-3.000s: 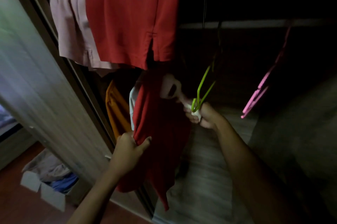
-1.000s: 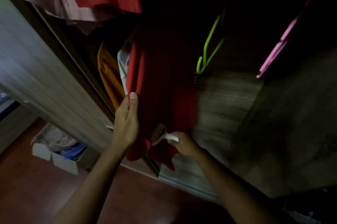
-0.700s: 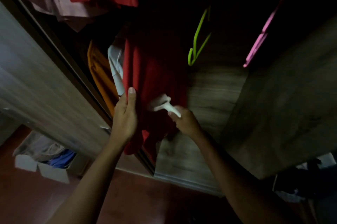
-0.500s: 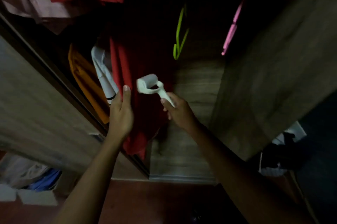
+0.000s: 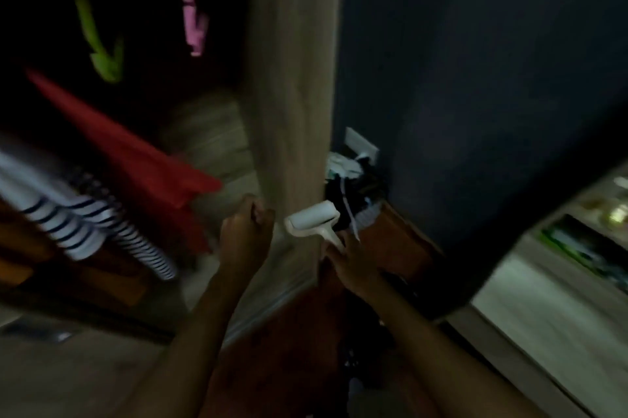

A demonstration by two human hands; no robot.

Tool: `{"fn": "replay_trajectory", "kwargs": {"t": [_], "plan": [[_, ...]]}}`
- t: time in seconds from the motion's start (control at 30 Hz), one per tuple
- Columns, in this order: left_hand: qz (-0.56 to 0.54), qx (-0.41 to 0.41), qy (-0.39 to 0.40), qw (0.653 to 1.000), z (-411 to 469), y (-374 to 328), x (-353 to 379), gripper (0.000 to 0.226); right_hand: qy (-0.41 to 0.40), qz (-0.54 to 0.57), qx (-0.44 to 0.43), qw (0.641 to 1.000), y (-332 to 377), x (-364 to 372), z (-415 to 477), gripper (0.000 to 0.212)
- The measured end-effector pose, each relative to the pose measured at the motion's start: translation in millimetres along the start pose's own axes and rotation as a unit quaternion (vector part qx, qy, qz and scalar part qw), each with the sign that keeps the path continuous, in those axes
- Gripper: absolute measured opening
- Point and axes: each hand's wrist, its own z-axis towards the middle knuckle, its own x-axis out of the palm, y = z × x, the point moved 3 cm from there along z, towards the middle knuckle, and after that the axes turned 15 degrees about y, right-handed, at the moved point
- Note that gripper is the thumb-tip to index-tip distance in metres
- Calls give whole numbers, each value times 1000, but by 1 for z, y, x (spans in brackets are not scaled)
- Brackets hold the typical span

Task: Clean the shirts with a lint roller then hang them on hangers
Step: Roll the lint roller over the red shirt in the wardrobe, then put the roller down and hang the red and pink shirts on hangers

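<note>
A red shirt [image 5: 136, 159] hangs in the dark wardrobe at the left, its lower edge swinging free. My left hand [image 5: 246, 234] is just right of it, fingers curled shut, holding nothing that I can see. My right hand [image 5: 351, 264] grips the handle of a white lint roller [image 5: 312, 220], its head pointing up-left, away from the shirt. An empty green hanger [image 5: 98, 43] and an empty pink hanger [image 5: 193, 16] hang in the dark above. The frame is blurred.
A striped white-and-dark garment [image 5: 85, 224] and an orange one [image 5: 27, 247] hang at the left. The wardrobe's wooden side panel [image 5: 292, 77] stands in the middle, a dark wall [image 5: 475, 77] to its right. Clothes lie piled [image 5: 350, 186] at the wall's foot. A pale counter [image 5: 560, 281] is at the right.
The view has swung sharply right, away from the wardrobe. My left hand has let go of the red shirt and closed. The roller has come off the shirt.
</note>
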Motion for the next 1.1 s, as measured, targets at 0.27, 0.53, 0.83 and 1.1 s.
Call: {"fn": "replay_trajectory", "kwargs": {"t": [0.27,0.53,0.83,1.1], "plan": [[10,222,231,947,-16,-153,212,28,-296,204,127,924,-130,-116,-140,18],[40,335,369,866,-68,-266,406,34,-420,283,264,821,-274,-208,-217,31],[198,356,463,787,-82,-297,596,50,-463,291,312,776,-397,-278,-226,34],[289,355,469,755,-83,-293,666,56,-495,253,319,768,-446,-304,-207,30]]}}
